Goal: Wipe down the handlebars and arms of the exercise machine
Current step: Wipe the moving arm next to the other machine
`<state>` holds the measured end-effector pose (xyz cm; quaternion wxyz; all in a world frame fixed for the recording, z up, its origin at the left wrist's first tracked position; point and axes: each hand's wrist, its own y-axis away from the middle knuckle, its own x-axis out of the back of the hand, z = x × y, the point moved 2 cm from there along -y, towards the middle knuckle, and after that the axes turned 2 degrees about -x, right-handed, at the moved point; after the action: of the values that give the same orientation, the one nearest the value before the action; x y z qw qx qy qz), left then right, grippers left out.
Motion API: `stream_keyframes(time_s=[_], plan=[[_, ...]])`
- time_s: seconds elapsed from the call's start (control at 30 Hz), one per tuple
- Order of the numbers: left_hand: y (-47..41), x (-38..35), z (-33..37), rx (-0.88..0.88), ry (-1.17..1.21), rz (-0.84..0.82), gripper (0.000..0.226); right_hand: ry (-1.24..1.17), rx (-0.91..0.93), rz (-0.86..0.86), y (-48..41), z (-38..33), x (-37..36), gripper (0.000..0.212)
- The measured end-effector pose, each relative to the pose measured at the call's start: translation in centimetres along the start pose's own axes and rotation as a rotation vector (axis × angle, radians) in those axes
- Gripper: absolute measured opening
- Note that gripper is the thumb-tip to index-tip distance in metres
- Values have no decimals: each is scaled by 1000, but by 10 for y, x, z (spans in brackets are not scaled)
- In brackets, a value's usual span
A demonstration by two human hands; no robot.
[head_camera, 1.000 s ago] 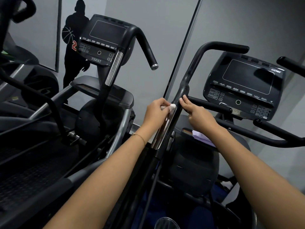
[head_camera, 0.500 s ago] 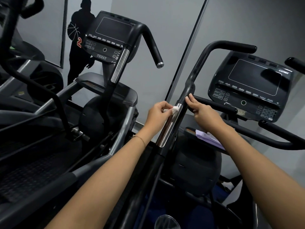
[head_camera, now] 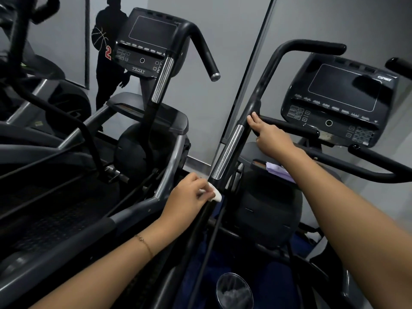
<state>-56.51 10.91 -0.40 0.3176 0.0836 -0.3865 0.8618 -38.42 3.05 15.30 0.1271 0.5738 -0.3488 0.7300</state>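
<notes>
Grey wall behind: left hand pinched a small wipe against the machine arm, right hand gripped it higher. So light a pinch could let the wipe drop.

wipe: mostly buried in left hand — only a white corner shows | right hand: fingertips curl out of sight round the machine arm | far handlebar: cut by right edge | console key labels: too small to read | round object at bottom edge: blurred, cut off — cannot tell what
</notes>
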Motion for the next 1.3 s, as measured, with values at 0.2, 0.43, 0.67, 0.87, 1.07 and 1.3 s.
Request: stream_keyframes(time_s=[0.2,0.43,0.67,0.87,1.07,1.3], plan=[[-1,-3,12,-91,-128,26,12,31,1,-6,2,-3,3,76],[-2,0,9,-140,-174,27,12,2,-2,-8,0,-1,0,78],[-32,-15,30,-325,-299,100,11,-34,-6,9,1,1,-7,77],[-86,-23,49,-242,-325,163,13,-63,32,12,-4,7,-5,77],[-60,-24,39,-290,-328,150,14,-101,19,13,-3,7,-9,80],[-43,-11,27,-286,-288,142,18,-140,13,32,-3,6,-10,79]])
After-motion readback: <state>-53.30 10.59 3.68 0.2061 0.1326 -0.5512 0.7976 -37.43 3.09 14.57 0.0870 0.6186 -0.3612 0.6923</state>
